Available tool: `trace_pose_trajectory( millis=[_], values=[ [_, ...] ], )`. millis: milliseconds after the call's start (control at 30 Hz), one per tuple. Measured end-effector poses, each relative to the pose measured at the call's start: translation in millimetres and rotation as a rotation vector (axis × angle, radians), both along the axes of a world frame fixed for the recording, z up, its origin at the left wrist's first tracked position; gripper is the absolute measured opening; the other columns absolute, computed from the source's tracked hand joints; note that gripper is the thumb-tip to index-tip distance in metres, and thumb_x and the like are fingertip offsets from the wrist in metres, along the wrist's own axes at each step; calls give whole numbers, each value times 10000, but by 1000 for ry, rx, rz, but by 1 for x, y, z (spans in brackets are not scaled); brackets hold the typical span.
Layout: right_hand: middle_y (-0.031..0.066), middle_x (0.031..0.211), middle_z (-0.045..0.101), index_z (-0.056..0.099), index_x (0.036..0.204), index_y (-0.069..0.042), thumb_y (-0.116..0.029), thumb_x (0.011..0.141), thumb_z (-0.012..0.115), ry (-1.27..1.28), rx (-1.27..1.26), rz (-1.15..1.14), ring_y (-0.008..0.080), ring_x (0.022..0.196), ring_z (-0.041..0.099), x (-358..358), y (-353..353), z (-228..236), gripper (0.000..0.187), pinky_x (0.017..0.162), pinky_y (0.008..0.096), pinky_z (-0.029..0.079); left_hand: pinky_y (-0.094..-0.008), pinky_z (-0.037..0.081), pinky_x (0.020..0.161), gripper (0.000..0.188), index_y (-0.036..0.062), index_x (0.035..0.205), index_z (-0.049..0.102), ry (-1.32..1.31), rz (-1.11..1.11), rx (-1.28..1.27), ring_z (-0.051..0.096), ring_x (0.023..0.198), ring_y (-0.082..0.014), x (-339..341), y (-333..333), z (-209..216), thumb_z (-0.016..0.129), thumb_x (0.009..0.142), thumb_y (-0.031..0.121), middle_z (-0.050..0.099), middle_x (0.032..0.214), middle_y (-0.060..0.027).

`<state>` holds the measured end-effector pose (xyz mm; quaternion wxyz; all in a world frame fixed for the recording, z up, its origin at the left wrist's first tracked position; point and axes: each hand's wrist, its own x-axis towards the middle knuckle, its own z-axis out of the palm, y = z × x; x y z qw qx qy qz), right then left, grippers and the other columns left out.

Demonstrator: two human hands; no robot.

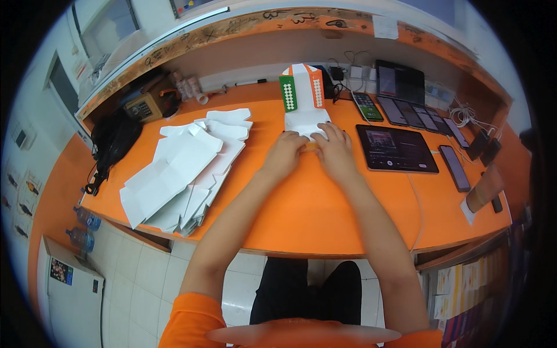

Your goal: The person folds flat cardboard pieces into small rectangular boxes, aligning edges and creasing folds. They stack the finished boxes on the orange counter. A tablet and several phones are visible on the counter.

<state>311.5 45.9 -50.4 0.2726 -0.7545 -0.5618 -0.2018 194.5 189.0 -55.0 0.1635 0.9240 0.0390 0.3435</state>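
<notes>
A part-folded cardboard box (303, 87) stands toward the back middle of the orange desk (301, 203). Its inside is white, its raised back flaps show green and orange printing with white dots, and the lid panel points up. At the near edge of the box, my left hand (284, 153) grips the left part with bent fingers. My right hand (335, 151) holds the same edge on the right, its fingers reaching over into the white interior. Both thumbs sit close together at the front; the fingertips are partly hidden. Left of my hands lies a loose pile of flat white box blanks (183, 162).
A tablet (397, 148) and several phones (454, 168) lie right of the box, with a dark screen (400, 81) behind. White cables (462, 115) run at the right. A black bag (116, 136) and a small safe (141, 109) are at the left. A raised ledge (243, 26) borders the back.
</notes>
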Motion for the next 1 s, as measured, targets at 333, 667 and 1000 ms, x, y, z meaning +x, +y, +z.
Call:
trace_pose_trajectory(
  millis=[333, 667, 1000],
  values=[
    [123, 1442, 452, 622, 1184, -49, -105, 838, 637, 114, -29, -73, 298, 1380, 367, 1, 0, 1, 350, 1083, 596, 279, -439, 483, 846, 153, 56, 934, 685, 230, 27, 102, 603, 927, -368, 81, 62, 21, 601, 811, 91, 670, 908, -163],
    [203, 1240, 557, 515, 1270, 39, -222, 872, 645, 494, 609, -152, 311, 1213, 504, 10, 1, 30, 494, 959, 406, 420, -338, 466, 837, 250, -42, 1032, 681, 508, -208, -691, 609, 878, -171, -1, 24, 103, 639, 874, 148, 698, 933, -67],
    [181, 1112, 662, 549, 1192, 126, -132, 888, 702, 1913, 602, 349, 249, 995, 683, 29, -15, 31, 427, 855, 335, 548, -292, 470, 811, 205, -15, 1054, 684, 647, -479, -506, 596, 850, -120, -70, -19, 105, 615, 960, 153, 698, 891, -40]
  ],
)
